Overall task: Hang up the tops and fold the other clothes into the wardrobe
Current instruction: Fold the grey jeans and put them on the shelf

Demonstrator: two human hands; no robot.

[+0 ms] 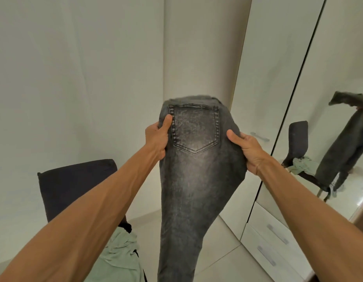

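Observation:
A pair of dark grey washed jeans (192, 180) hangs in front of me, folded lengthwise, with one back pocket facing me and the legs dropping out of view at the bottom. My left hand (157, 137) grips the left edge beside the pocket, thumb on the front. My right hand (247, 151) grips the right edge a little lower. The white wardrobe (264, 82) stands at the right with its doors shut.
A dark chair (74, 184) stands at the lower left with a pale green garment (117, 259) on its seat. The wardrobe has a mirror door (339, 119) and drawers (276, 245) below. Pale tiled floor lies between chair and wardrobe.

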